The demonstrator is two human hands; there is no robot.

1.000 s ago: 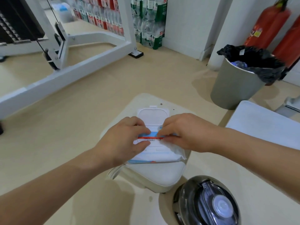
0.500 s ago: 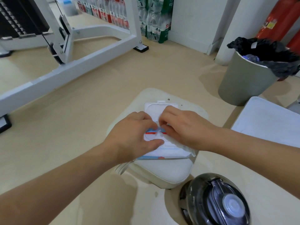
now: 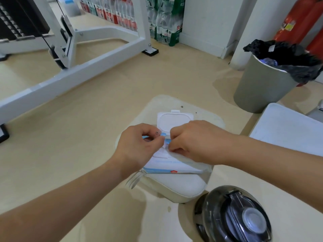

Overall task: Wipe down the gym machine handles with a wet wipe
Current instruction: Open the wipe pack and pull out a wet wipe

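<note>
Bottle nearest, btm right. Just past it a white stool w/ the wipe pack lying flat on top, flip lid open at the far end. L hand & R hand, fingers curled, both pinch the pack's top at its blue strip. Bin farther right; machine frame far left.

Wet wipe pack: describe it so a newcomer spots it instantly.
Between the white machine frame and the grey metal bin stands a cream padded stool. On it lies the soft white-and-blue wet wipe pack, alone in having a flipped-open white lid.
</note>
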